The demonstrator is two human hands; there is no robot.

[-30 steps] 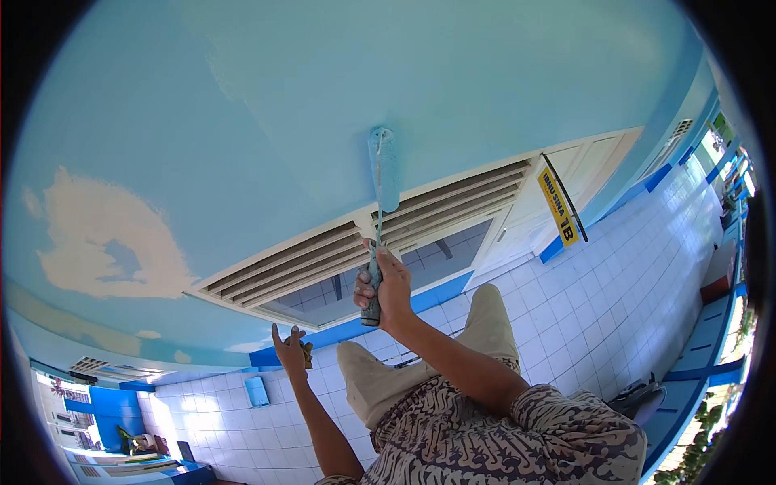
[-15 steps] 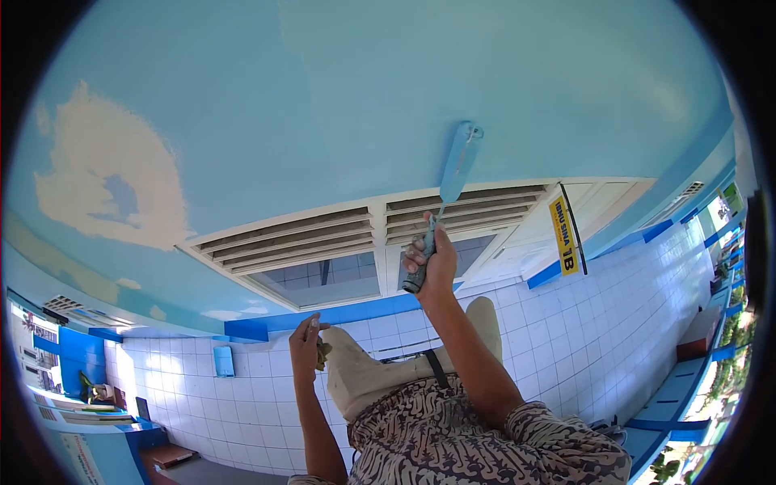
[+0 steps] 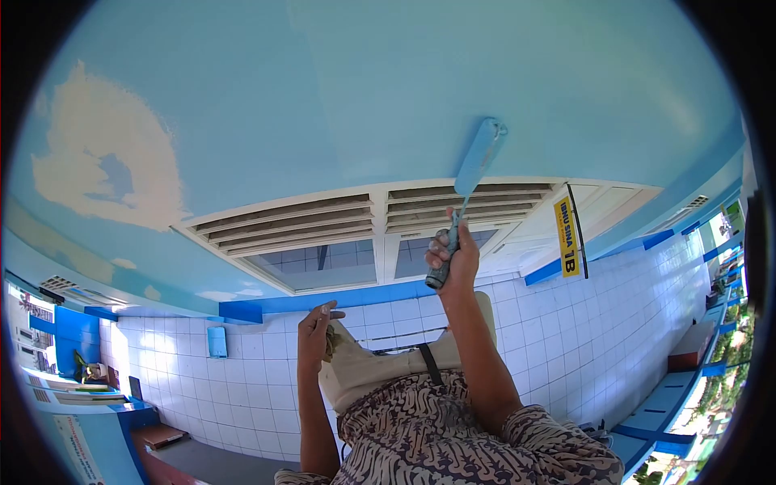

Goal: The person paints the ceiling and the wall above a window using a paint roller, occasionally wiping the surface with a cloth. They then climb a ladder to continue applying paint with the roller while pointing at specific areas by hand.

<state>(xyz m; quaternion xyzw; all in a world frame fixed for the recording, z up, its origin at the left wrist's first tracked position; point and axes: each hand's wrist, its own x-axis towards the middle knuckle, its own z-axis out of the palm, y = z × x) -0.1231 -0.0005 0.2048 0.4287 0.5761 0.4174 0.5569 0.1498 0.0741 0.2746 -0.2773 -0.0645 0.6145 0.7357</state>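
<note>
My right hand (image 3: 454, 257) is wrapped round the grey handle of a paint roller (image 3: 480, 158). Its light-blue sleeve slants up to the right, close to the blue wall (image 3: 339, 105) just above the louvred vents (image 3: 469, 208); whether it touches the wall is hard to tell. Lower down and to the left, my left hand (image 3: 317, 331) is partly closed beside my thigh. A small crumpled yellowish-brown cloth-like thing (image 3: 331, 343) shows at its palm, mostly hidden by the fingers.
A pale unpainted patch (image 3: 109, 153) marks the wall at left. The white window frame (image 3: 380, 242) lies below the roller. A yellow sign (image 3: 566, 238) sticks out at right. White floor tiles (image 3: 242, 380) spread below, with a blue dustpan-like object (image 3: 217, 342) on them.
My right hand and the roller have moved a little to the right. My left hand has shifted slightly right, its fingers now pointing more sideways. The view has tilted a little.
</note>
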